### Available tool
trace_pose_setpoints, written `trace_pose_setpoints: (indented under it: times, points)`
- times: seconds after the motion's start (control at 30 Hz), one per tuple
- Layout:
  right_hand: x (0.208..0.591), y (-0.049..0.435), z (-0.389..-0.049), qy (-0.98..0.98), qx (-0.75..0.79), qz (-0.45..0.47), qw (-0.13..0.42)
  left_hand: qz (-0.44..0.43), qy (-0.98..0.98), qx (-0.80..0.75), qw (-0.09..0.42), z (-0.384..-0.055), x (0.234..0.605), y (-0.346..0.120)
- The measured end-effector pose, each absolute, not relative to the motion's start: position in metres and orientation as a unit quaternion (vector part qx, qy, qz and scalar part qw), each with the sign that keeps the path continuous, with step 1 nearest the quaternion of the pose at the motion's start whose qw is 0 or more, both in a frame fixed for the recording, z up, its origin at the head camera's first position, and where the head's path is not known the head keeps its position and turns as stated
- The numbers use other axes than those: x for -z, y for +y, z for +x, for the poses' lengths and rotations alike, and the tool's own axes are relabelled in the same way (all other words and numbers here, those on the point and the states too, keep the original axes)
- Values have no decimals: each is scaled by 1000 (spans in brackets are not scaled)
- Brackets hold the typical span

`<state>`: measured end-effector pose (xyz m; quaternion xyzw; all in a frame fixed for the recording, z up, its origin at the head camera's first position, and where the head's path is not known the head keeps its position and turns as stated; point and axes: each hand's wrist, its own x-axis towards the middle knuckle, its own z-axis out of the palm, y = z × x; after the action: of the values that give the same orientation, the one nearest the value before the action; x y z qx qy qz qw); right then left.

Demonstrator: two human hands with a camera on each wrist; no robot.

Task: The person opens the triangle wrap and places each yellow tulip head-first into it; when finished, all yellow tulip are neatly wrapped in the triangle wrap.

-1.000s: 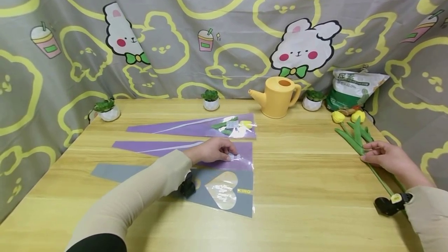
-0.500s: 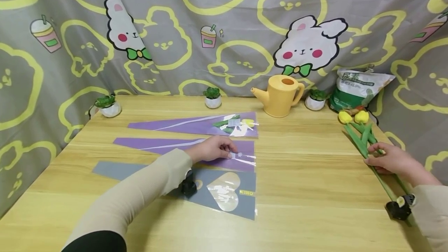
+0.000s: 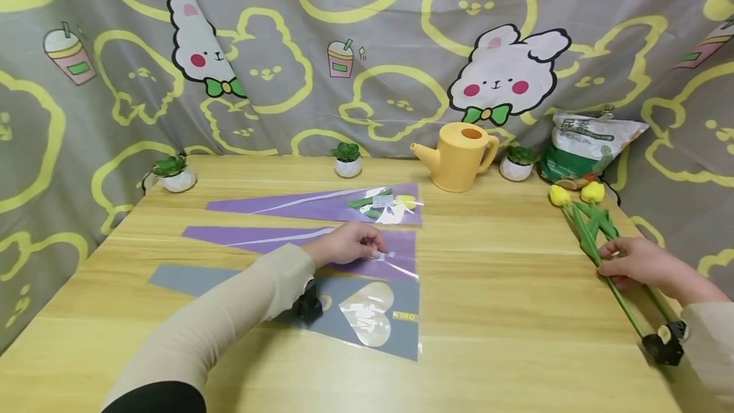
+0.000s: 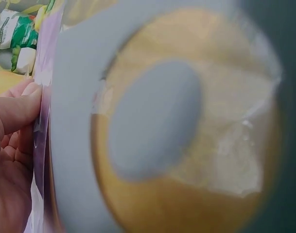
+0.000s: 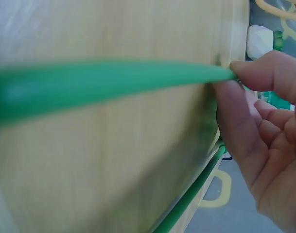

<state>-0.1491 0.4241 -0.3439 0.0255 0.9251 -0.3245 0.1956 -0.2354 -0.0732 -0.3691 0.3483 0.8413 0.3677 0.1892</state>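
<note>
My right hand [image 3: 645, 266] pinches the green stem of a yellow artificial tulip [image 3: 560, 196] between thumb and fingers at the table's right side. In the right wrist view its stem [image 5: 109, 87] runs close across the lens. Another yellow tulip [image 3: 592, 192] lies just right of it. My left hand [image 3: 351, 244] is at the middle purple flower sleeve [image 3: 401, 244], near its small label. In the left wrist view, thumb and fingers [image 4: 21, 107] pinch that purple film. Below it lies a grey flower sleeve [image 3: 404, 298] with a clear heart window.
Another purple sleeve [image 3: 287, 202] with a yellow tulip inside lies farther back. Along the back stand a yellow watering can [image 3: 455, 158], small potted plants [image 3: 347, 161] and a white-and-green bag [image 3: 587, 148]. A patterned curtain [image 3: 395, 37] hangs behind the wooden table [image 3: 487, 311].
The held tulip has turned and shifted a little in my right hand; its leaves now lie across those of the other tulip. My left hand stays at the purple sleeve. The view moved slightly.
</note>
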Motion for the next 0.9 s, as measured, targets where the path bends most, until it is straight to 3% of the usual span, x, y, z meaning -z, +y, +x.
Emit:
trace_pose_setpoints:
  times: [0.3,0.6,0.9]
  points:
    - [351,421,-154,878,447,35,168,337,827,-402,202,-234,373,-72]
    - [360,402,-155,717,688,8,109,331,822,-417,201,-235,371,-70]
    - [363,369,-163,632,773,-8,61,306,845,-398,185,-232,369,-69]
